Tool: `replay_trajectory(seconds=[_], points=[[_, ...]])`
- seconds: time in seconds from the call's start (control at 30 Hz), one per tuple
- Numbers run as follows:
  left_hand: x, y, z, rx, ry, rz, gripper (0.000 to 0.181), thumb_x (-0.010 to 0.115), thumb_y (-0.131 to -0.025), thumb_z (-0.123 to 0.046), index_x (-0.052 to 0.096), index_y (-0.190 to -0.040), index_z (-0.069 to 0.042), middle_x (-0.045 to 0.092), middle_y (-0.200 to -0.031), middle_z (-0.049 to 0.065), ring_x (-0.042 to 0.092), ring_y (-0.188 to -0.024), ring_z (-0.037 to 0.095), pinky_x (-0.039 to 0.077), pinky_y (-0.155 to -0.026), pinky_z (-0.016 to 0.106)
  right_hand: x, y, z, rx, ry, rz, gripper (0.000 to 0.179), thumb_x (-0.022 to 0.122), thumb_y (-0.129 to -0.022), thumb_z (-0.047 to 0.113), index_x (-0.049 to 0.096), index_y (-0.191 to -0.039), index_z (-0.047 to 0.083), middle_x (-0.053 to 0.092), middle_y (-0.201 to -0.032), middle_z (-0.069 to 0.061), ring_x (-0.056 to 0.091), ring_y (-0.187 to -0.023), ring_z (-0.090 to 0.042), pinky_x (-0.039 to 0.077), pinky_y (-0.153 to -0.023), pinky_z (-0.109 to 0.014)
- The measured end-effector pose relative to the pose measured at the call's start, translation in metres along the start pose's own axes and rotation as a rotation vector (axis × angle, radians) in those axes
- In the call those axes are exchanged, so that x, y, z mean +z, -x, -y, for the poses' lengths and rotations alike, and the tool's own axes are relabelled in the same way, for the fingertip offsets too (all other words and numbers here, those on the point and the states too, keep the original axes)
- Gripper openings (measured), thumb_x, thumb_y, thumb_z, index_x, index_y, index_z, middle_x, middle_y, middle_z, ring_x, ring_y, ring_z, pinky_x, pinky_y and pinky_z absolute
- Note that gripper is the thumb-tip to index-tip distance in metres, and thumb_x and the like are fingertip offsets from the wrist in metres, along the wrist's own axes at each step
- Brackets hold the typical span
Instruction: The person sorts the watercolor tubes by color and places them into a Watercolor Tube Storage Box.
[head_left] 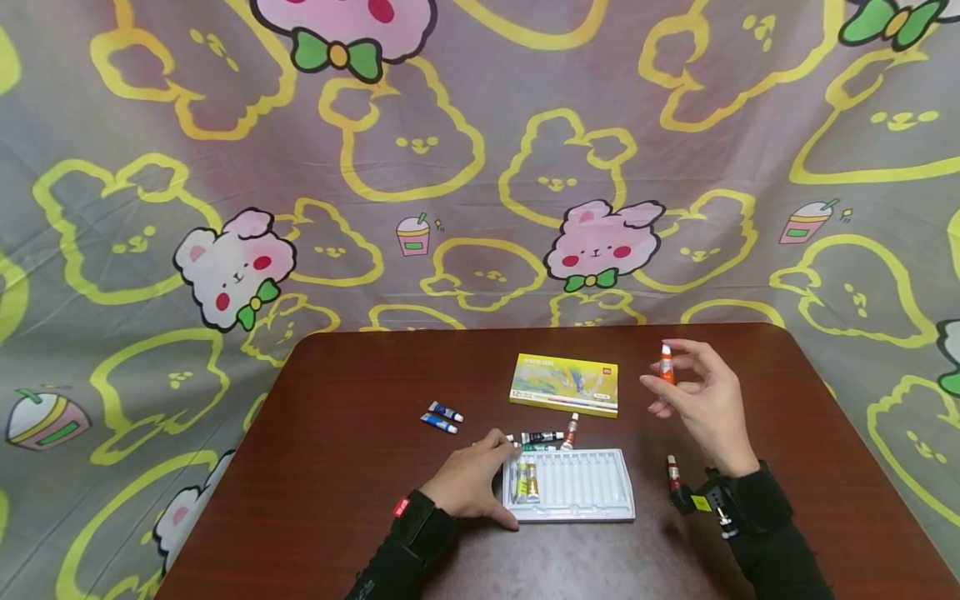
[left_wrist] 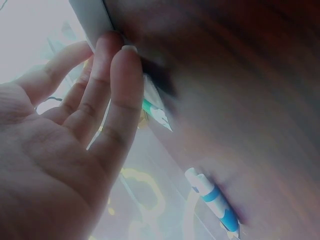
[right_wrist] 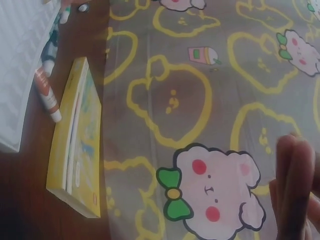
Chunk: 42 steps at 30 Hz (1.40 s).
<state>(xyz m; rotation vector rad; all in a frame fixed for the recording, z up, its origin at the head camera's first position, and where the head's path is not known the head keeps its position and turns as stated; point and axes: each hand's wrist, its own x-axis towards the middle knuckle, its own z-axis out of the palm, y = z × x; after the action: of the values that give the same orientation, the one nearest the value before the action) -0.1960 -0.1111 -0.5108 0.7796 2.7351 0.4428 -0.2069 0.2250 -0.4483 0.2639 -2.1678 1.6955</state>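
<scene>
My right hand (head_left: 705,396), raised over the right side of the table, pinches an orange paint tube (head_left: 666,369) upright between thumb and fingertips. In the right wrist view only some fingers (right_wrist: 295,185) show; the tube is hidden there. With thumb and fingers spread along its left edge, my left hand (head_left: 468,477) holds the white plastic tray (head_left: 588,483). Its fingertips lie at the tray wall (left_wrist: 92,20) in the left wrist view. A yellow-green tube (head_left: 521,481) and an ochre tube (head_left: 532,482) lie side by side in the tray's left slots.
Behind the tray lie a black tube (head_left: 542,437), a green tube (head_left: 536,447) and a reddish-brown tube (head_left: 571,432). Two blue tubes (head_left: 439,423) rest farther left. A dark red tube (head_left: 673,473) lies near the right wrist. The yellow box (head_left: 562,385) sits farther back.
</scene>
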Motion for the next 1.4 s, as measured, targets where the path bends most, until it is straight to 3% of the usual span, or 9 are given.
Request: replay_trajectory(seconds=[0.2,0.3,0.53,0.63,0.77,1.07,1.27,1.4], points=[[-0.001,0.000,-0.001,-0.003,0.003,-0.003,0.098,0.087,-0.053,-0.062,0.055,-0.136,-0.019,0.049,-0.126,-0.002,0.053,-0.097,0.013,0.052,-0.087,0.041,0.000,0.001,0.003,0.013,-0.021,0.048,0.071,0.083,-0.074,0.008,0.045,-0.134,0.009,0.064,-0.104,-0.002,0.071,-0.067,-0.021,0.059,-0.060,-0.027],[-0.001,0.001,-0.002,-0.011,0.009,-0.003,0.098,0.087,-0.053,-0.061,0.056,-0.136,-0.019,0.050,-0.125,-0.002,0.053,-0.098,0.014,0.052,-0.087,0.042,0.000,0.001,0.004,-0.012,-0.017,0.055,0.071,0.083,-0.073,0.005,0.046,-0.133,0.009,0.065,-0.103,0.001,0.071,-0.066,-0.020,0.059,-0.059,-0.026],[-0.001,0.000,-0.003,-0.023,0.021,0.001,0.099,0.087,-0.053,-0.061,0.056,-0.136,-0.019,0.050,-0.126,-0.001,0.052,-0.098,0.015,0.051,-0.088,0.043,0.004,0.005,0.031,-0.076,-0.009,0.064,0.067,0.079,-0.072,-0.010,0.045,-0.129,-0.004,0.063,-0.098,0.008,0.070,-0.062,-0.019,0.058,-0.057,-0.024],[-0.001,-0.001,-0.002,-0.020,0.017,0.000,0.099,0.087,-0.052,-0.061,0.056,-0.136,-0.019,0.049,-0.126,-0.001,0.052,-0.098,0.014,0.051,-0.088,0.043,0.004,0.004,0.022,-0.063,-0.024,0.057,0.067,0.078,-0.073,-0.010,0.044,-0.130,-0.004,0.064,-0.098,0.002,0.070,-0.061,-0.021,0.059,-0.056,-0.025],[0.000,0.000,-0.002,-0.015,0.017,-0.002,0.099,0.087,-0.052,-0.061,0.055,-0.136,-0.019,0.049,-0.126,-0.002,0.052,-0.098,0.014,0.051,-0.088,0.042,0.004,0.001,0.007,0.004,-0.037,0.038,0.063,0.079,-0.076,-0.002,0.046,-0.130,0.002,0.066,-0.098,-0.007,0.069,-0.059,-0.024,0.059,-0.053,-0.028],[-0.001,0.001,-0.001,-0.001,0.009,-0.006,0.099,0.088,-0.053,-0.060,0.055,-0.137,-0.019,0.049,-0.126,-0.002,0.053,-0.098,0.014,0.051,-0.088,0.042,0.009,0.001,-0.002,0.095,-0.009,-0.006,0.048,0.078,-0.083,0.021,0.055,-0.123,0.008,0.068,-0.088,-0.001,0.060,-0.044,-0.028,0.052,-0.039,-0.025],[0.000,0.001,-0.001,-0.005,0.013,-0.006,0.099,0.088,-0.053,-0.060,0.055,-0.136,-0.020,0.049,-0.126,-0.002,0.052,-0.098,0.014,0.051,-0.087,0.042,0.016,0.001,-0.013,0.162,0.057,0.037,0.042,0.070,-0.090,0.030,0.054,-0.123,0.010,0.074,-0.096,-0.019,0.067,-0.054,-0.030,0.058,-0.049,-0.030],[0.000,0.000,-0.001,-0.008,0.012,-0.005,0.099,0.088,-0.053,-0.060,0.055,-0.137,-0.019,0.049,-0.126,-0.002,0.052,-0.098,0.014,0.051,-0.087,0.042,0.019,0.001,-0.020,0.139,0.215,0.115,0.034,0.067,-0.092,0.031,0.057,-0.120,0.015,0.076,-0.094,-0.016,0.069,-0.067,-0.024,0.058,-0.057,-0.031]])
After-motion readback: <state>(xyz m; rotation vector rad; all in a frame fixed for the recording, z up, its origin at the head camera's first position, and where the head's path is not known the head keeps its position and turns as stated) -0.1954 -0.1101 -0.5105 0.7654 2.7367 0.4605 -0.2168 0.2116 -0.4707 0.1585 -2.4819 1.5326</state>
